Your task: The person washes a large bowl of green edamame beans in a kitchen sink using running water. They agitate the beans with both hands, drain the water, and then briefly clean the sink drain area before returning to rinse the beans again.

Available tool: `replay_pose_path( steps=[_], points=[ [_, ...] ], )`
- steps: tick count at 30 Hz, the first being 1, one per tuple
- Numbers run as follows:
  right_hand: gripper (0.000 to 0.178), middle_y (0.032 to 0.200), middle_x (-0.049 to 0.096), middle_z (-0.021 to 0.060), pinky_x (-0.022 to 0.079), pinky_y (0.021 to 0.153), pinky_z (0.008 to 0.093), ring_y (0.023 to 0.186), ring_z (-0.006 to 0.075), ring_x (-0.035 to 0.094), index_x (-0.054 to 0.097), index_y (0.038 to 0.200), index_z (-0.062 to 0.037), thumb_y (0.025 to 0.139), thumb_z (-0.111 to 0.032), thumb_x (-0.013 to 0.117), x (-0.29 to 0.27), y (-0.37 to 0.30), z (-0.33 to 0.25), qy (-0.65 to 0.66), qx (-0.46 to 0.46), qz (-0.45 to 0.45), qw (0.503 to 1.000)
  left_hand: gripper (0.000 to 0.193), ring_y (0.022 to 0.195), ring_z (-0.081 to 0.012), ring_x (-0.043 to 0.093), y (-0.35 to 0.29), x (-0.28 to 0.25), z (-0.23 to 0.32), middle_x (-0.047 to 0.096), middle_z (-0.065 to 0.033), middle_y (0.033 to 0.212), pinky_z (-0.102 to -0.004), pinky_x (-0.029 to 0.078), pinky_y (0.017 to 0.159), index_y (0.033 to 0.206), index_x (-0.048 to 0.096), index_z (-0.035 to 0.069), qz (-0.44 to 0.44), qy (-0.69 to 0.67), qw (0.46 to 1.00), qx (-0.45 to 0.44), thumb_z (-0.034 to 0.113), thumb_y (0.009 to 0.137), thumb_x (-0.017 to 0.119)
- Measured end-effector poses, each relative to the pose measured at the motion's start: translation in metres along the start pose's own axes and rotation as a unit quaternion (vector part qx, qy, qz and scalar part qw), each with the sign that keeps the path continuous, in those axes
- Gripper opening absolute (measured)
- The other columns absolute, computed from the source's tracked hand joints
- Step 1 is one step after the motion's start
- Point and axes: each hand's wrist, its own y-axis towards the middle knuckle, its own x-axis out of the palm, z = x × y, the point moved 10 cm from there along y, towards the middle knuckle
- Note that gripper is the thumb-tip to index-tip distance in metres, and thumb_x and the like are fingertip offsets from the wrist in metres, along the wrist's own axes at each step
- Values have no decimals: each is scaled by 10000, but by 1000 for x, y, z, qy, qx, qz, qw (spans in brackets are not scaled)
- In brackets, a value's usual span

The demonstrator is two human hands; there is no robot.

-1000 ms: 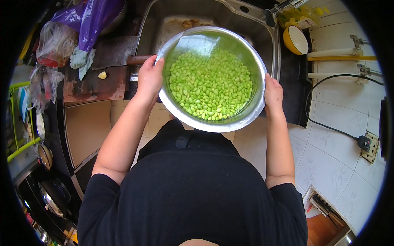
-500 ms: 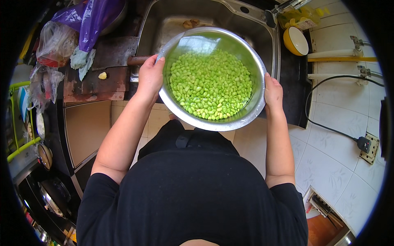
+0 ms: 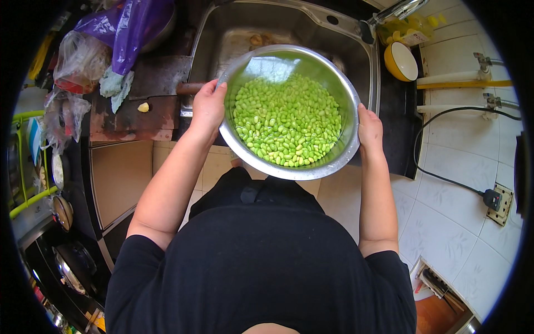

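Note:
A large steel bowl point(image 3: 261, 64) full of shelled green beans point(image 3: 286, 119) is held in the air over the front edge of a steel sink point(image 3: 311, 28). My left hand point(image 3: 207, 107) grips the bowl's left rim, thumb over the edge. My right hand point(image 3: 369, 128) holds the bowl's right rim from outside. The bowl sits roughly level, with the beans heaped toward its near side.
A worn cutting board point(image 3: 142, 111) lies left of the sink, with plastic bags point(image 3: 122, 33) behind it. A yellow bowl point(image 3: 400, 60) and a tap point(image 3: 392, 12) stand right of the sink. A black cable runs to a wall socket point(image 3: 498, 200). A stove point(image 3: 67, 261) is at lower left.
The bowl has shifted slightly and the beans have settled a little differently; both hands keep the same grip on the rim.

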Motion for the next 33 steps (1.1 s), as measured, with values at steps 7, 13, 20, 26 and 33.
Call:
replay_pose_path(
  steps=[7, 13, 20, 26, 33],
  points=[
    [276, 726, 607, 42, 424, 565, 210, 603, 91, 536, 586, 817, 31, 868, -233, 525, -1, 4, 3, -1, 7, -5, 1000, 285, 859, -119, 536, 1, 3, 2, 579, -78, 976, -241, 427, 762, 1109, 490, -39, -5, -10, 1000, 1, 145, 895, 452],
    [271, 685, 579, 31, 402, 550, 217, 581, 86, 503, 573, 760, 17, 863, -230, 537, 0, 7, 5, 13, 7, -10, 1000, 280, 844, -122, 541, 2, 4, 4, 581, -83, 966, -241, 428, 754, 1108, 489, -43, -8, 1, 1000, -7, 129, 891, 445],
    [270, 683, 579, 34, 401, 546, 218, 578, 92, 505, 571, 756, 21, 853, -229, 547, 2, 5, -1, -9, 13, -8, 1000, 273, 826, -123, 542, 7, 4, 2, 586, -81, 948, -241, 429, 740, 1098, 496, -43, -13, -7, 1000, 1, 122, 886, 446],
    [265, 689, 584, 35, 402, 547, 221, 581, 93, 510, 577, 756, 19, 852, -226, 545, 2, 7, -2, -25, 9, -7, 1000, 255, 815, -122, 542, 6, 6, 5, 591, -78, 930, -240, 426, 734, 1071, 517, -42, -15, -10, 1000, 3, 109, 877, 449],
    [272, 695, 588, 38, 404, 549, 221, 585, 94, 514, 579, 764, 20, 855, -234, 546, 3, 9, -1, -21, 8, -16, 1000, 261, 818, -122, 539, 11, 5, 3, 590, -74, 924, -238, 421, 739, 1072, 518, -44, -12, 0, 1000, 3, 112, 872, 456]
  ],
)
